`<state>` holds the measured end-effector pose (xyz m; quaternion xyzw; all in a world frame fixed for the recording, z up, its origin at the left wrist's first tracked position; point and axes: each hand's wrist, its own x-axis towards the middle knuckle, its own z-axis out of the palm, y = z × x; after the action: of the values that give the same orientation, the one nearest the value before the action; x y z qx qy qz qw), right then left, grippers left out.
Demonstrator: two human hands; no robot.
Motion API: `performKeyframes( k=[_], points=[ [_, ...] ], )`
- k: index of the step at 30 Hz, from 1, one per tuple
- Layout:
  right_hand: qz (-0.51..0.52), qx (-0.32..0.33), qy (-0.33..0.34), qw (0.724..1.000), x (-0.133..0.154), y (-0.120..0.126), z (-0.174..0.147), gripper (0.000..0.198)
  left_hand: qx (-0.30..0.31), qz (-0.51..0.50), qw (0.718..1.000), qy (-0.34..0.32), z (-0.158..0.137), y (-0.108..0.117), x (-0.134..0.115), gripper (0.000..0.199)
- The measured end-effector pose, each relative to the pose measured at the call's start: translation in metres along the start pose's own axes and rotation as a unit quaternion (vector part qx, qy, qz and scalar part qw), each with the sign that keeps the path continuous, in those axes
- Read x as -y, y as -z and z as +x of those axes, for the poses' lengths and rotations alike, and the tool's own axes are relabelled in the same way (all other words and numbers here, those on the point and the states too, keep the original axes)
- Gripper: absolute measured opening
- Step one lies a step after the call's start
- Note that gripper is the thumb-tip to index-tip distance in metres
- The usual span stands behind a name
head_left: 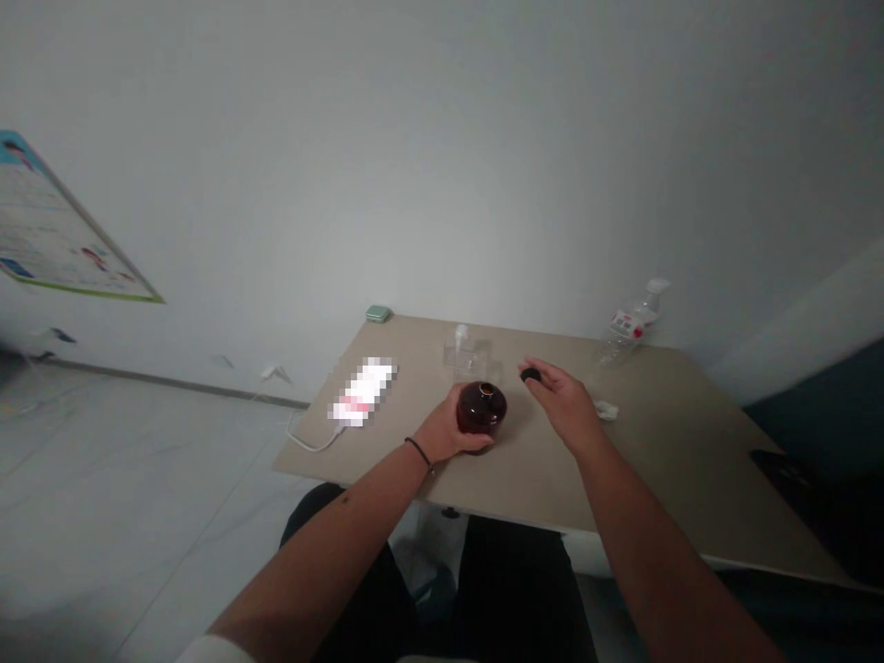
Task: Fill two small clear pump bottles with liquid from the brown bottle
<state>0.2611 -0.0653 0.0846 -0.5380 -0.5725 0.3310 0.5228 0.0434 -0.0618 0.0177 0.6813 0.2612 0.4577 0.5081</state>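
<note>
A round dark-red glass bottle [482, 412] with a narrow open neck stands upright near the front of the table. My left hand [452, 425] is wrapped around its left side, thumb across the front. To the right of the bottle and apart from it, my right hand [561, 394] pinches a small black cap [530, 375] between thumb and fingers. Behind the bottle is a clear bottle with a whitish top [460, 343], with another clear container [472, 366] beside it; their exact shapes are hard to make out.
On the beige table [663, 460], a phone [364, 391] with a white cable [310, 447] lies left. A small green case [377, 314] sits at the back-left corner. A clear plastic bottle [628, 324] stands back right, and a crumpled white piece [606, 411] lies beside my right wrist.
</note>
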Motion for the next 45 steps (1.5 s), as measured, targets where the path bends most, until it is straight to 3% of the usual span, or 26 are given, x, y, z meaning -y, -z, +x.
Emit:
performKeyframes(
  k=[4,7,10,15,20,23,27,30,32,34,38,41,45],
  points=[
    [-0.135,-0.004,-0.051,0.99,-0.022,0.012,-0.011,0.039,0.0,-0.001,1.0,0.005,0.0,0.0,0.0,0.092],
    [-0.233,0.006,-0.041,0.971,-0.03,0.017,-0.015,0.026,-0.005,0.009,1.0,0.008,-0.001,0.0,0.001,0.092],
    [-0.315,0.05,0.009,0.948,-0.034,0.019,-0.012,0.024,-0.008,0.022,1.0,0.007,-0.002,0.001,0.001,0.091],
    [-0.407,0.149,0.156,0.888,-0.054,0.015,-0.001,0.03,-0.007,0.031,0.999,0.007,-0.002,0.002,0.002,0.09],
    [-0.419,0.156,0.171,0.878,-0.079,0.012,0.001,0.038,-0.003,0.031,1.0,0.001,-0.002,0.003,0.003,0.092],
    [-0.394,0.122,0.173,0.894,-0.078,0.012,-0.004,0.041,-0.002,0.031,1.0,-0.003,-0.002,0.003,0.006,0.094],
    [-0.258,0.012,0.159,0.953,-0.055,0.006,-0.02,0.043,-0.014,-0.015,1.0,-0.024,-0.003,0.004,0.013,0.108],
    [-0.089,0.019,0.126,0.988,-0.041,-0.01,-0.038,0.049,-0.151,0.001,0.988,-0.022,0.001,0.012,0.02,0.079],
    [-0.005,0.066,0.12,0.991,-0.038,-0.026,-0.05,0.064,-0.265,0.043,0.963,0.015,0.007,0.019,0.025,0.057],
    [0.046,0.091,0.12,0.988,-0.039,-0.044,-0.059,0.085,-0.327,0.086,0.939,0.057,0.016,0.024,0.029,0.054],
    [0.119,0.091,0.063,0.987,-0.042,-0.072,-0.064,0.104,-0.256,0.175,0.949,0.057,0.037,0.029,0.037,0.075],
    [0.146,0.076,0.017,0.986,-0.039,-0.079,-0.061,0.099,-0.195,0.234,0.952,0.014,0.048,0.03,0.041,0.075],
    [0.13,0.071,0.021,0.989,-0.037,-0.075,-0.058,0.087,-0.148,0.289,0.946,-0.017,0.053,0.032,0.041,0.069]
  ],
)
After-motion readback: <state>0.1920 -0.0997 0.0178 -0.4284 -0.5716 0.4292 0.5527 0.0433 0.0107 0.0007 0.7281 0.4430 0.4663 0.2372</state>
